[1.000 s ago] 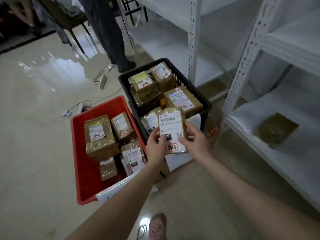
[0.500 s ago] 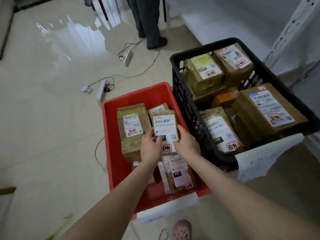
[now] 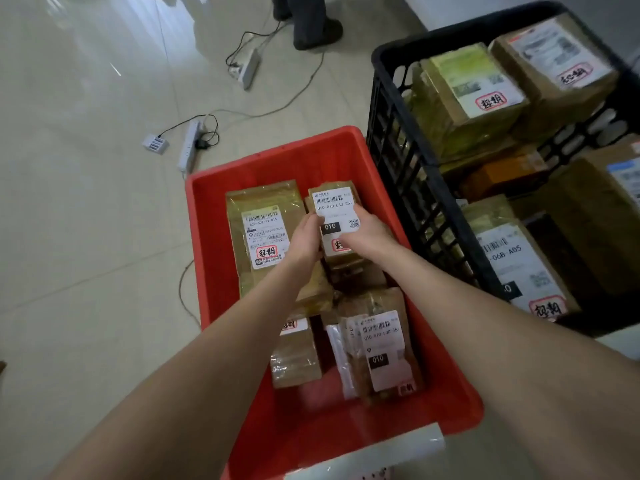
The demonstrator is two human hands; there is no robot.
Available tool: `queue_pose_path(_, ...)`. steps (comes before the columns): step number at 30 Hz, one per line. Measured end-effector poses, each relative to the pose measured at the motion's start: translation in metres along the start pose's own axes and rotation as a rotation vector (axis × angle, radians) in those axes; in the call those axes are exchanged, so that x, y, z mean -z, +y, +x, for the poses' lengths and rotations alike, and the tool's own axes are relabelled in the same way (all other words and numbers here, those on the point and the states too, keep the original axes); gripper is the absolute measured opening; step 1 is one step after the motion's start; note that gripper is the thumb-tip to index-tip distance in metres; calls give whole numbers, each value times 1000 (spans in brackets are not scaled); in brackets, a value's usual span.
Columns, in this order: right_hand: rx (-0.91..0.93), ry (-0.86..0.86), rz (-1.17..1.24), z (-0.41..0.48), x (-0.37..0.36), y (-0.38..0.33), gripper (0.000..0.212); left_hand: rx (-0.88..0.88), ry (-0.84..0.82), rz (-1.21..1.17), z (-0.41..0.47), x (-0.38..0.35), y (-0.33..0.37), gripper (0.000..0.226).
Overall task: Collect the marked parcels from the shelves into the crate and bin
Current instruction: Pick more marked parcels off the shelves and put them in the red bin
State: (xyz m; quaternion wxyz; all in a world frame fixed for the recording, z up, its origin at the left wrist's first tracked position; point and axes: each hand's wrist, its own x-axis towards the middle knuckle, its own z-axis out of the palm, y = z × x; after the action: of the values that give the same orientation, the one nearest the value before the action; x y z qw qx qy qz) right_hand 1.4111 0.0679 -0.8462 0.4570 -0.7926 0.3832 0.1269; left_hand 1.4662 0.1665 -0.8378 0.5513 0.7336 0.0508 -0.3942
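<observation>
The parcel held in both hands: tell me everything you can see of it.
The parcel is small, brown and flattish, wrapped in glossy clear tape. Its white label faces up: barcode, 010-010-L30-551, a black 010 patch, a QR code and a red-framed stamp, partly covered. The left hand grips its left edge, the right hand its right. It is held inside the red bin, toward the far end, over other parcels; whether it rests on them I cannot tell.
</observation>
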Motion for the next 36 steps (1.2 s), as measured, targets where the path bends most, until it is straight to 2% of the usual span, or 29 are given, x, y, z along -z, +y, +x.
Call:
queue_pose_path(2,28,10,32,-8,2,1,61,-49,-7,75,-1,1,-4,31)
queue_pose_path(4,47,50,51,-21,5,4,58,-147,12,337,-5,3,-8,44)
queue_pose_path(7,44,115,-32,-47,8,15,65,-261,92,786,-22,2,-10,71)
queue_pose_path(13,116,120,-208,-113,35,30,76,-353,61,1213,-77,-17,-1,85)
queue_pose_path(18,216,179,-287,-180,72,48,72,-496,59,1380,-147,-48,18,88)
queue_pose_path(23,302,320,-313,-262,122,84,66,-721,116,1338,-225,-97,24,78)
queue_pose_path(27,165,411,-308,-324,169,147,64,-844,58,1387,-285,-165,14,79)
queue_pose_path(33,-46,453,-246,-398,220,274,72,-918,-169,1455,-357,-292,-36,82)
queue_pose_path(36,-157,493,-277,-433,236,340,69,-958,-306,1477,-383,-354,-71,80)
